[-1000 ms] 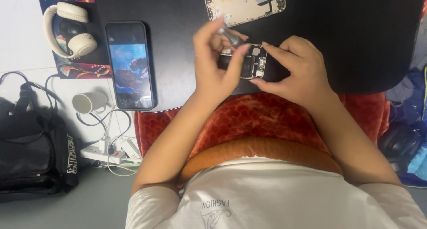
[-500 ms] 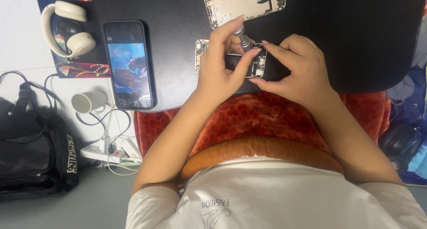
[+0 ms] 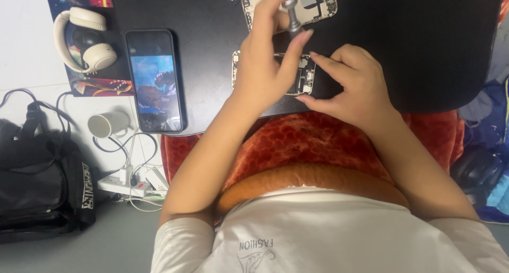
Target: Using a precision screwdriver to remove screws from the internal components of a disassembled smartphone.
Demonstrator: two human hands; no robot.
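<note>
The left hand pinches a small grey metal screwdriver by its knurled handle, fingertips closed around it, the tool standing upright over an opened smartphone body with exposed circuit parts. The right hand presses down on that phone's right edge with curled fingers, steadying it rather than gripping it. The phone lies flat on a black desk mat near the front edge. Just beyond it rests a detached pale phone back housing. To the left on the mat lies a whole smartphone with a lit screen, and beside that, cream over-ear headphones. Off the table, a white mug, a white power strip with cables and a black bag sit on the grey floor.
</note>
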